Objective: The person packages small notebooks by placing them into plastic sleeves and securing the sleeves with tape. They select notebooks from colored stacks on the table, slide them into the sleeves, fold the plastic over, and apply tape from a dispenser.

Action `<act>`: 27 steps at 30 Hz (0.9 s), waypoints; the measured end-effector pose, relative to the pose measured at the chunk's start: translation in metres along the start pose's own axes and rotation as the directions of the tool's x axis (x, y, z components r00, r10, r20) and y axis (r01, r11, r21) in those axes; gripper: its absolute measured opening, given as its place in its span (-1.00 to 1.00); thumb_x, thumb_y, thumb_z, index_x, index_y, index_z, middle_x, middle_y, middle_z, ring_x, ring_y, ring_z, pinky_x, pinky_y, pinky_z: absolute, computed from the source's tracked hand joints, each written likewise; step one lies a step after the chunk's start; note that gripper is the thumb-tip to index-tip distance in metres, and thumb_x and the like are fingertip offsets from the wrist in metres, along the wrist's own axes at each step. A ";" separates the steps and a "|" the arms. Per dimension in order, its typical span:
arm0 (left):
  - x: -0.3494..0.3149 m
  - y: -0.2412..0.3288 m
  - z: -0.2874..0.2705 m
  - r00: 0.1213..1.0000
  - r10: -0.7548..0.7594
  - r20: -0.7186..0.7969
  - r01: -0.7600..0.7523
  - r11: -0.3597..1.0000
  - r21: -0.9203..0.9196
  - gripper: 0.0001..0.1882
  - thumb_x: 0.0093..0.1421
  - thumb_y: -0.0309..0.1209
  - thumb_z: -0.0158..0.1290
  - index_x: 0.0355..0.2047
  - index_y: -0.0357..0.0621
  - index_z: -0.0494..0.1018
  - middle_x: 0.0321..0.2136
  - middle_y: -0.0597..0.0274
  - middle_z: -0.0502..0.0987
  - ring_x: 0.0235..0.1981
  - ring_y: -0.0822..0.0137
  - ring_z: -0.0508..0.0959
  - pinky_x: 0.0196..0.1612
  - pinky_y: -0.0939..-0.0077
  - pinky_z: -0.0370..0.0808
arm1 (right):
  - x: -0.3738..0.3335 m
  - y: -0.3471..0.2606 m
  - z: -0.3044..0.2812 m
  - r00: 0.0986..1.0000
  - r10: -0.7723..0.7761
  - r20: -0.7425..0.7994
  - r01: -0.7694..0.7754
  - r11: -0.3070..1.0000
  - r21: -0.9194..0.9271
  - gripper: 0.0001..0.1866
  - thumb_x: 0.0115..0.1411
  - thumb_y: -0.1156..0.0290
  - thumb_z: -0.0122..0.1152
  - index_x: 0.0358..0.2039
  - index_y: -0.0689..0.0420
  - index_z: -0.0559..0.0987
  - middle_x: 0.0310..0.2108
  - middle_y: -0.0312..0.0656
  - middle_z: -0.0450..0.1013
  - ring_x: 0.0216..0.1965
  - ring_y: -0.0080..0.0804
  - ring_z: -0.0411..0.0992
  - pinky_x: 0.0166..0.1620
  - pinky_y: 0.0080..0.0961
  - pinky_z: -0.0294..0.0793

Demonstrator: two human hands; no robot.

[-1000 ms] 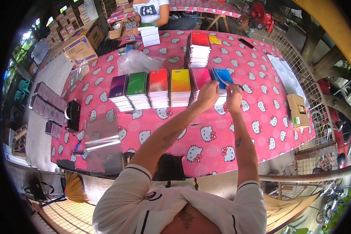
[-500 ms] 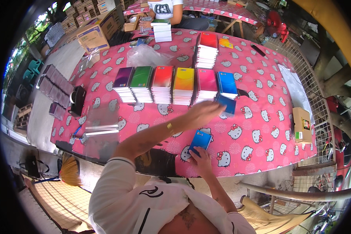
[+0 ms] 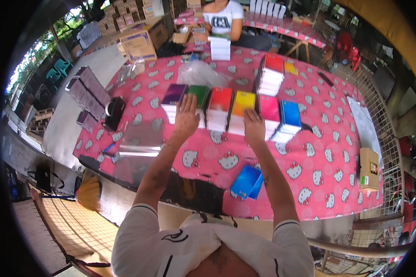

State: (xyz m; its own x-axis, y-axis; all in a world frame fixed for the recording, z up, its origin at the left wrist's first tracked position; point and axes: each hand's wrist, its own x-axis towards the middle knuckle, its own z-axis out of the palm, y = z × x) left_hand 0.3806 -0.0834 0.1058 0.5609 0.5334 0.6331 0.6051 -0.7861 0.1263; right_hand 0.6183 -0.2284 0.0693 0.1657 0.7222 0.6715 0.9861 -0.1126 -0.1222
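Observation:
A row of spiral notebook stacks crosses the table: purple (image 3: 174, 94), green (image 3: 199, 94), red (image 3: 220, 99), yellow (image 3: 243, 100), pink (image 3: 269, 107) and blue (image 3: 290, 112). My left hand (image 3: 187, 121) lies with fingers stretched over the green stack, near its edge with the purple one. On the front part of the yellow stack rests my right hand (image 3: 254, 127), fingers extended and holding nothing. Closer to me, blue notebooks (image 3: 246, 181) lie overlapping on the tablecloth, beside my right forearm and untouched by either hand.
Behind the row stand a taller red-topped stack (image 3: 272, 76) and a crumpled clear plastic bag (image 3: 198, 74). Clear plastic sleeves (image 3: 141, 143) and a black tape dispenser (image 3: 114, 114) are at left, a small cardboard box (image 3: 369, 168) at right. Another person (image 3: 224, 21) sits across the table.
My left hand has left the blue stack for the green one. My right hand has let go of the blue notebook near the edge and moved forward to the yellow stack. The view has shifted.

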 end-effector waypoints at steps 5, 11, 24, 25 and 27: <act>-0.027 -0.049 -0.023 0.977 0.214 -0.002 -0.214 0.977 -0.019 -0.53 0.15 -0.55 0.02 0.11 -0.20 0.38 0.06 -0.03 0.50 0.04 0.03 0.54 0.14 0.04 0.42 | -0.055 -0.043 -0.065 0.987 -0.068 0.143 0.064 0.997 0.034 -0.60 0.15 0.46 0.09 0.04 0.06 0.54 0.05 -0.27 0.46 0.07 -0.31 0.42 0.08 -0.24 0.33; -0.163 0.106 -0.027 0.832 0.533 0.153 -0.470 0.824 -0.316 -0.48 0.17 -0.31 0.01 0.14 -0.17 0.29 0.08 -0.01 0.41 0.03 0.09 0.50 0.03 0.16 0.47 | -0.235 -0.075 -0.094 0.859 0.245 0.450 -0.379 0.894 0.237 -0.58 0.15 0.43 0.19 0.06 0.13 0.49 0.02 -0.11 0.42 0.02 -0.09 0.40 0.00 -0.10 0.38; -0.005 0.017 0.037 0.966 0.258 0.035 -0.253 0.963 -0.096 -0.43 0.15 -0.54 0.02 0.21 -0.19 0.32 -0.02 -0.06 0.53 -0.03 0.03 0.55 0.05 0.11 0.46 | -0.051 0.034 -0.056 0.980 0.118 0.163 -0.091 0.982 -0.164 -0.57 0.22 0.41 0.06 0.13 0.00 0.48 0.10 -0.21 0.44 0.08 -0.29 0.40 0.15 -0.11 0.29; -0.006 0.024 0.008 0.965 0.262 0.018 -0.255 0.949 -0.188 -0.44 0.15 -0.55 0.06 0.20 -0.17 0.34 -0.09 -0.06 0.58 -0.14 0.02 0.62 -0.05 0.15 0.55 | -0.071 0.004 -0.080 0.978 0.135 0.161 -0.110 0.982 -0.154 -0.59 0.21 0.35 0.09 0.10 -0.02 0.51 0.04 -0.22 0.44 0.00 -0.29 0.41 0.05 -0.13 0.35; -0.019 0.069 -0.060 0.992 0.128 -0.008 -0.124 0.935 -0.334 -0.57 0.17 -0.55 0.07 0.08 -0.18 0.42 -0.31 -0.03 0.61 -0.39 0.01 0.62 -0.28 0.16 0.55 | -0.148 -0.038 -0.102 0.963 0.058 0.265 0.013 0.966 -0.259 -0.57 0.17 0.31 0.13 0.09 -0.04 0.51 0.05 -0.23 0.40 0.01 -0.18 0.40 -0.04 0.03 0.35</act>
State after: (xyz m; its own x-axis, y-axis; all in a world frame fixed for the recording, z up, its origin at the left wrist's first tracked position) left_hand 0.3772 -0.1664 0.1484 0.6292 0.4257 0.6503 0.3076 -0.9048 0.2946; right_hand 0.5573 -0.4006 0.0489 0.2129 0.8694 0.4459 0.9579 -0.2756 0.0801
